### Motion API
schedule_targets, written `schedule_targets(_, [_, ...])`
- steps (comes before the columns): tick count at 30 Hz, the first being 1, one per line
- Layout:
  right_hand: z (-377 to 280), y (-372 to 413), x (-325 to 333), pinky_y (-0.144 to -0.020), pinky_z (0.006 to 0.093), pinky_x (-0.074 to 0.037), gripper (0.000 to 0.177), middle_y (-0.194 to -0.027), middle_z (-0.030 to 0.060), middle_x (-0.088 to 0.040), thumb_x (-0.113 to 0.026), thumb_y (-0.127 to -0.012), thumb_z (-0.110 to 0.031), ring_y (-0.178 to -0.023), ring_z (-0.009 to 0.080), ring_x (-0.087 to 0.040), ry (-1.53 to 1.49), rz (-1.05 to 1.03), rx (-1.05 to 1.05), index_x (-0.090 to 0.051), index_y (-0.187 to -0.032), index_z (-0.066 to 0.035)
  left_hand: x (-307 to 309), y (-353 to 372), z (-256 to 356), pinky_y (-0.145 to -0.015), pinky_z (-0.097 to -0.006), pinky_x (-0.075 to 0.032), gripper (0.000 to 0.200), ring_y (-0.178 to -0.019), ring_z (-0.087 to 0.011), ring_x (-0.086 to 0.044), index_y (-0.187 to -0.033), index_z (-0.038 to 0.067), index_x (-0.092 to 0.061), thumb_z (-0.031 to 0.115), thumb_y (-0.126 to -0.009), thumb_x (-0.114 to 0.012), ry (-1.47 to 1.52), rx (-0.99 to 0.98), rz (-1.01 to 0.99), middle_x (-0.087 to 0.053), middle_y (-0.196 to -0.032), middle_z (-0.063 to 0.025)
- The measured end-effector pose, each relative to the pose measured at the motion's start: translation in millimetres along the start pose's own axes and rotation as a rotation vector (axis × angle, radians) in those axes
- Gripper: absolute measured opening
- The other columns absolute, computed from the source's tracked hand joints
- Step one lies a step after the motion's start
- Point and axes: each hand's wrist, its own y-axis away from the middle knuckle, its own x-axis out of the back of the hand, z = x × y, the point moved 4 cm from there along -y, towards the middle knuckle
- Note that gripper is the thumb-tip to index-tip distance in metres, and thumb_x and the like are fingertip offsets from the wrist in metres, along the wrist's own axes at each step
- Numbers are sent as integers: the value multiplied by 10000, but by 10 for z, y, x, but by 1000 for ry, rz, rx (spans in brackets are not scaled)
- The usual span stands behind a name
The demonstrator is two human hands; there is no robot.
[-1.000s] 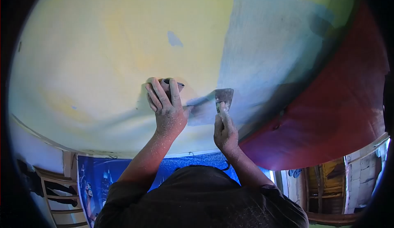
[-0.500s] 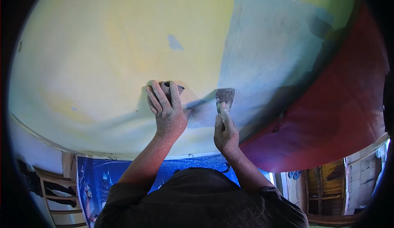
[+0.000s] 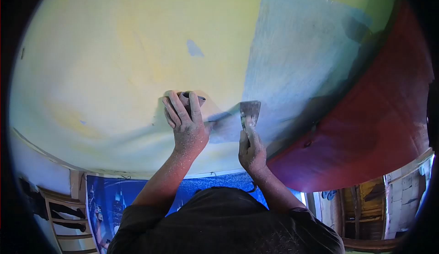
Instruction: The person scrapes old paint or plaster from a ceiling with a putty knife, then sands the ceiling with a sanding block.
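Observation:
My left hand (image 3: 188, 126), dusted white, presses against a pale yellow wall (image 3: 137, 34). Its fingers are wrapped over a dark, curled piece of sandpaper (image 3: 185, 99), whose rolled edge shows between them. To the right, my right hand (image 3: 251, 151) grips a putty knife (image 3: 250, 109) with its broad, dusty blade pointing up. That blade overlaps the edge of a bluish-grey patch (image 3: 292, 48) on the wall. The knife's handle is hidden in my palm. Pale dust speckles my left forearm.
A dark red surface (image 3: 366, 130) curves along the right side. Below hangs a blue printed sheet (image 3: 107, 185). At the lower left stands a wooden shelf or ladder frame (image 3: 68, 219), and wooden framing (image 3: 356, 208) shows at the lower right.
The putty knife has dropped slightly, and more of its blade shows above my right fingers. My left hand and the sandpaper have barely moved.

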Motion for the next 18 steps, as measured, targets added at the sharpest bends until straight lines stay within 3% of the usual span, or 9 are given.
schedule_targets(4, [26,-44,34,-959,436,-594,431,-1284,334,-719,-628,-1079,-26,-1155,428,-759,-48,-65,-74,-579,-1498,60,-8,-50,24,-1202,-806,-153,1311,-1546,-744,-7,-1683,-39,-164,358,-758,-1003,4,7,8,40,-1665,-524])
schedule_targets(10, [40,-6,17,-948,438,-594,441,-1310,345,-705,-627,-1079,-24,-1174,439,-751,-43,-21,-10,-570,-1508,55,-45,-15,16,-1205,-803,-151,1317,-1545,-746,-6,-1682,-45,-160,345,-753,-1008,-6,6,3,44,-1664,-526])
schedule_targets(13, [88,-38,-12,-818,512,-608,570,-1133,281,-736,-642,-1083,-106,-985,489,-746,6,70,125,-485,-1631,-99,-40,-33,19,-1206,-802,-152,1316,-1541,-749,-9,-1680,-48,-160,340,-752,-1008,-10,-1,14,42,-1664,-526])
schedule_targets(16, [46,-17,12,-796,514,-604,571,-1116,269,-735,-644,-1083,-109,-957,484,-745,-10,44,57,-486,-1631,-104,-5,61,38,-1207,-802,-155,1317,-1539,-751,-17,-1680,-43,-157,334,-749,-1010,-9,11,-11,36,-1663,-526])
schedule_targets(18, [46,27,5,-918,470,-596,473,-1269,319,-707,-631,-1080,-53,-1122,459,-740,-15,13,38,-540,-1539,18,5,50,27,-1207,-802,-157,1320,-1538,-751,-21,-1681,-36,-153,330,-746,-1011,-9,9,-8,32,-1663,-525])
